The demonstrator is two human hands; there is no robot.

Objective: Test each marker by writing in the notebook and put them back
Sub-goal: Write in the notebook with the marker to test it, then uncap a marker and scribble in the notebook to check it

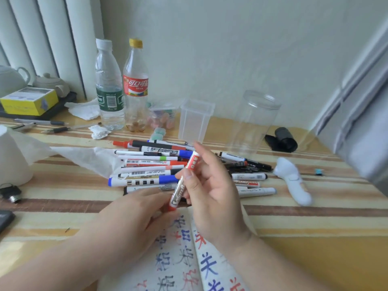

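Observation:
My right hand (210,190) grips a red-and-white marker (182,185) by its barrel, tilted with its red cap end pointing down-left. My left hand (136,213) pinches that red cap end (172,207) with its fingertips. Below both hands lies the open notebook (189,259), covered with blue, red and black written characters. Behind the hands a pile of several markers (151,164) with red, blue, black and green caps lies on the striped table. More markers (249,181) lie to the right of my right hand.
A clear round jar (254,120) and a clear square box (194,120) stand behind the pile. Two plastic bottles (121,87) stand at the back left, near tissue and pens. A white thermometer-like device (294,181) lies right, a paper roll (12,156) left.

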